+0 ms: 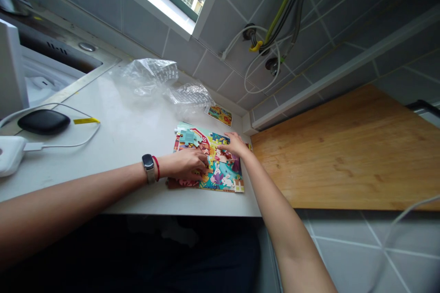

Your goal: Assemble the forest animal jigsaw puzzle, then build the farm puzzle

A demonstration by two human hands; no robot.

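Note:
A colourful jigsaw puzzle (pixel 220 171) with animals, white rabbits among them, lies on the white counter near its front edge. My left hand (pixel 189 165), with a watch and a red string at the wrist, rests over its left half with the fingers stretched out and slightly bent. On the upper right part of the puzzle is my right hand (pixel 235 144), its thumb and fingers apart. A loose-looking teal puzzle piece (pixel 189 137) lies at the upper left of the picture. What is under my palms is hidden.
Crumpled clear plastic wrapping (pixel 151 75) and a small picture card (pixel 220 115) lie behind the puzzle. To the left are a black rounded device (pixel 44 121), a white charger (pixel 10 154) with a cable, and a sink (pixel 62 52). A wooden board (pixel 343 155) stands at the right.

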